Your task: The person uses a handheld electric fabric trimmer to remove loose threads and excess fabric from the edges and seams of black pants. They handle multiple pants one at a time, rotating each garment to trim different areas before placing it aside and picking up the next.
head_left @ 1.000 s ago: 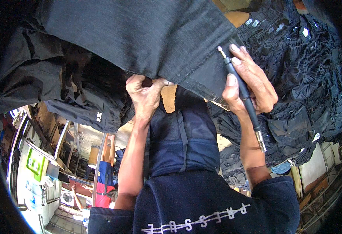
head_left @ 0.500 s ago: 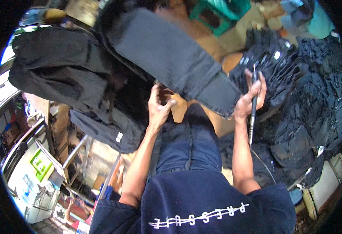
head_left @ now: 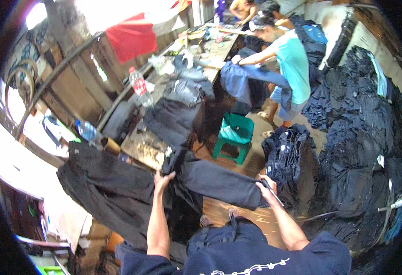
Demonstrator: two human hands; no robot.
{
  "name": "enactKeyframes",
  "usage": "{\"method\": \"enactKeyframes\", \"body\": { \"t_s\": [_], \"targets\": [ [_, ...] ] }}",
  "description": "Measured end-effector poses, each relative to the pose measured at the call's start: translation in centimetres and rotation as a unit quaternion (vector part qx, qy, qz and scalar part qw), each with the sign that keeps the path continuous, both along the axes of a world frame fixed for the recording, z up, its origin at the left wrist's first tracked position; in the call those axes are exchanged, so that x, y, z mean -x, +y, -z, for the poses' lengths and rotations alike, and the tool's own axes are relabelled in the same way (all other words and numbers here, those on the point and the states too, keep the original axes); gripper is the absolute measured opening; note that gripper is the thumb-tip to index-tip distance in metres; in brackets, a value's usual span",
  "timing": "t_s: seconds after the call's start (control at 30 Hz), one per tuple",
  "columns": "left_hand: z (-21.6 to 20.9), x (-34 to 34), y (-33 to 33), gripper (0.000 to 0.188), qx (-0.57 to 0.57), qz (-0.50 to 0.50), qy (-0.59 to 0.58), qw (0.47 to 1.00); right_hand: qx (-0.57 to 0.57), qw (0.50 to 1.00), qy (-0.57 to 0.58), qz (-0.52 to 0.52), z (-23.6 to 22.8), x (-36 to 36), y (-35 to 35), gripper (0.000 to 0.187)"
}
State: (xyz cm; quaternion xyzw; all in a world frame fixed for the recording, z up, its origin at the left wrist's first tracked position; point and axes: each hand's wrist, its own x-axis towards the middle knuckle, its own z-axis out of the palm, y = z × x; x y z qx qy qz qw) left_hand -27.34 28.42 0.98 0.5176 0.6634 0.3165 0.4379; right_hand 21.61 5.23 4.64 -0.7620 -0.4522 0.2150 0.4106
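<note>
A pair of black trousers point(head_left: 224, 181) is stretched between my hands, one leg running to the right. My left hand point(head_left: 163, 178) is closed on the bunched cloth at the leg's upper end. At the hem is my right hand point(head_left: 267, 188), its fingers closed around a slim black pen-shaped tool point(head_left: 274, 194) and at the edge of the leg. The tool's tip is not clearly visible. More black trousers point(head_left: 109, 183) hang over the bench side to the left of my left hand.
A wooden table point(head_left: 139, 153) with dark garments and a plastic bottle point(head_left: 138, 82) extends ahead. A green stool point(head_left: 234, 137) stands beyond the trousers. Large piles of black garments point(head_left: 352, 151) fill the right. A co-worker point(head_left: 288, 68) handles blue jeans point(head_left: 242, 82) further off.
My view has tipped up, bringing the table and co-worker in. The trouser leg now lies further from me, stretched sideways. My right hand has come to its hem with the tool still held.
</note>
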Motion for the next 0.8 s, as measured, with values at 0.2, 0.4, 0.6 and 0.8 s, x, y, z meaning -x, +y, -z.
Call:
{"method": "enactKeyframes", "body": {
  "t_s": [0.2,0.4,0.6,0.8],
  "targets": [
    [-1.5,1.6,-4.6,0.058,0.021,0.148,0.012,0.989,-0.044,0.998,-0.019,-0.046,0.6,-1.6,-2.0,0.022],
    [-3.3,0.0,-10.1,0.026,-0.117,0.150,0.098,0.977,-0.083,0.981,-0.169,0.055,-1.4,-8.0,-10.9,0.012],
    [-2.8,-16.6,-15.9,0.029,-0.174,0.101,0.235,0.951,-0.126,0.902,-0.381,0.160,-9.7,-20.3,-15.1,0.009],
    [-3.2,-35.9,-20.3,0.023,-0.121,0.088,0.114,0.982,-0.208,0.806,-0.542,0.117,-15.1,-32.8,2.7,0.019]
  ]
}}
